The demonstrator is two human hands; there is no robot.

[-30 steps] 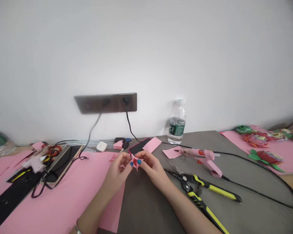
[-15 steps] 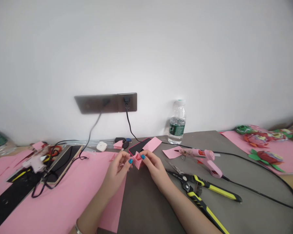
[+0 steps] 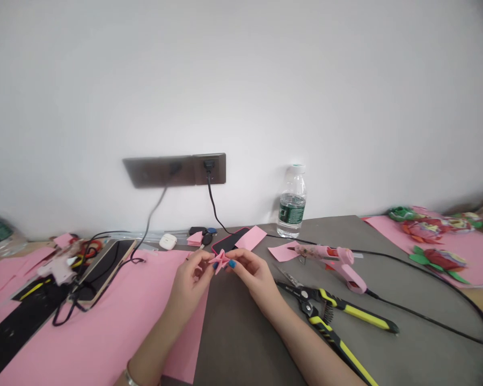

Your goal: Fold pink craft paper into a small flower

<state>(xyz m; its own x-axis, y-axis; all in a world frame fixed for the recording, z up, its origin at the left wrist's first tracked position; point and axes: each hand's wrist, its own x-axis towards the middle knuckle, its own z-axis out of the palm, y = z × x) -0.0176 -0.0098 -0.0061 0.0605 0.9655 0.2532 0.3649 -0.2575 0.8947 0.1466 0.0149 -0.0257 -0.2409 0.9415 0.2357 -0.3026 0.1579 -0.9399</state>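
A small folded pink paper piece (image 3: 220, 259) is held up between both hands, its points spread like a star. My left hand (image 3: 194, 276) pinches its left side with thumb and forefinger. On its right side, my right hand (image 3: 251, 273) grips it the same way. Blue polish shows on both thumbnails. Behind the hands lies a dark phone with a red edge (image 3: 225, 244), partly covered by a pink paper slip (image 3: 251, 237). A large pink sheet (image 3: 116, 327) spreads beneath and left of my left forearm.
Yellow-black pliers (image 3: 306, 305) and a pink glue gun (image 3: 342, 260) with its looping cable lie right. A bottle (image 3: 292, 203) stands by the wall. Paper flowers (image 3: 443, 259) sit far right; another phone (image 3: 107, 271) and cables lie left.
The folded paper has turned and drawn together slightly between the fingers, moving a little left. Both thumbs have shifted slightly.
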